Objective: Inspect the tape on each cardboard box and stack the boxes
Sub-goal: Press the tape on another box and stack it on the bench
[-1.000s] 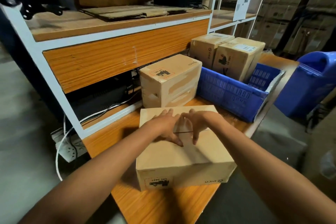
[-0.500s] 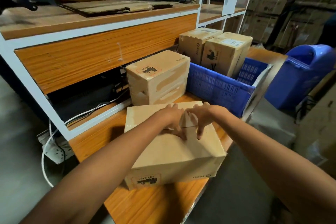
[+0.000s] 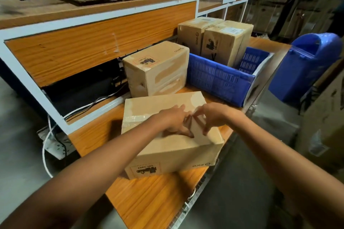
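Tape check on the near box (image 3: 173,154).
We found it lying flat, lid up, on the wooden bench (image 3: 149,197), just in front of a second box (image 3: 158,72) and near the blue crate (image 3: 217,78), which held two more boxes (image 3: 223,44). The left hand (image 3: 173,121) lay spread, fingers flat on the lid; the right hand (image 3: 212,117) rested next to it on arched fingertips. Neither gripped anything. Clear tape (image 3: 137,117) crossed the lid's left side.

near box (image 3: 176,156) front, UN 3481, PICO, crated box (image 3: 189,31), PICO
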Demonstrator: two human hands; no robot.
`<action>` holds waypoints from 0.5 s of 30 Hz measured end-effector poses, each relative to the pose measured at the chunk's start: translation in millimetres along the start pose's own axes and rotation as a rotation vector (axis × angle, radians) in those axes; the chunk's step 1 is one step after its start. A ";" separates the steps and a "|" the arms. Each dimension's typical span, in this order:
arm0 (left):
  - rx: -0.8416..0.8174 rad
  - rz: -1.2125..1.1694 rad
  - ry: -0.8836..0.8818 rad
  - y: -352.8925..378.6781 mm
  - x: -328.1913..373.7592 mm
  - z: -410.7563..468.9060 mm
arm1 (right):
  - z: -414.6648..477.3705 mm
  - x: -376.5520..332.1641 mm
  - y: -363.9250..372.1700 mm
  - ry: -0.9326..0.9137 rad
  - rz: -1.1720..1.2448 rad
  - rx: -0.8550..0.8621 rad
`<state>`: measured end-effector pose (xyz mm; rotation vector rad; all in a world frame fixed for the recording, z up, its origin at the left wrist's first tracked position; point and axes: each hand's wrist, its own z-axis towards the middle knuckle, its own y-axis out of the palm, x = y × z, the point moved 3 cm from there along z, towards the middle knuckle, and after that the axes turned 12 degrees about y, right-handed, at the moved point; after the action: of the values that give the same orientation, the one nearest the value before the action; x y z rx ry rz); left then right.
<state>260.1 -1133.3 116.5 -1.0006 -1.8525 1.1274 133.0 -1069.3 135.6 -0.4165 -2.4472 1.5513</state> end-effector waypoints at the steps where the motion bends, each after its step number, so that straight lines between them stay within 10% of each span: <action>1: 0.002 -0.016 0.009 -1.0 1.4 -3.9 | -3.8 -1.2 -1.1 -0.007 -0.001 0.001; 15: 0.101 0.065 -0.001 -6.6 -4.1 -63.4 | -32.6 -50.7 -1.0 -0.089 -0.002 0.122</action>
<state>315.5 -1117.0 143.6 -1.0084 -1.7563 1.2471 191.1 -1059.8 148.8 -0.3294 -2.3991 1.7432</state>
